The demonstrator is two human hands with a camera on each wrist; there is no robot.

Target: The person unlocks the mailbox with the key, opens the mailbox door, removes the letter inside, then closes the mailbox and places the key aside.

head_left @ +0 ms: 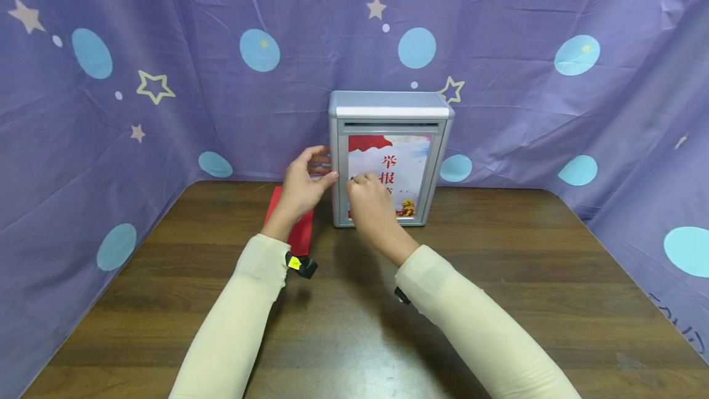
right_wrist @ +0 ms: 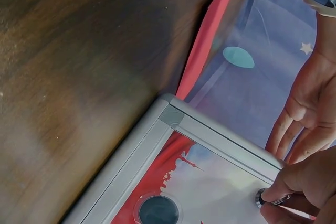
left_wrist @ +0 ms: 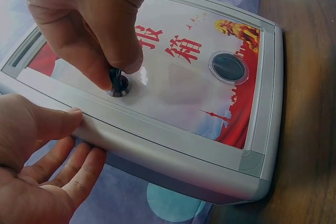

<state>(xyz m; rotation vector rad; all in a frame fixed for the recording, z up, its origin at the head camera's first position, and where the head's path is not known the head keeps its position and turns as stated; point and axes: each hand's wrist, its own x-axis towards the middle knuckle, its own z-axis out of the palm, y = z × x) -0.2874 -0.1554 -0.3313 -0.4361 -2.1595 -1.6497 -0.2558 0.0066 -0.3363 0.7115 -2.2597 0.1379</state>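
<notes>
A grey metal suggestion box (head_left: pixel 391 101) stands upright at the back of the table, with red Chinese characters on its front panel and a slot near the top. My right hand (head_left: pixel 373 207) is at the panel's left side. Between thumb and forefinger it pinches a black-headed key (left_wrist: pixel 115 73) at the round lock (left_wrist: pixel 120 88); the fingers hide part of it. Beside the box, my left hand (head_left: pixel 301 186) rests its thumb on the front left edge (left_wrist: pixel 157 149), its other fingers loosely bent along the side wall.
Red paper (head_left: pixel 301 236) resembling an envelope lies left of the box, partly under my left forearm. A dark round window (left_wrist: pixel 229 68) is set low in the panel. Behind the brown wooden table (head_left: pixel 498 300) hangs a purple curtain (head_left: pixel 332 17) with stars and blue spots.
</notes>
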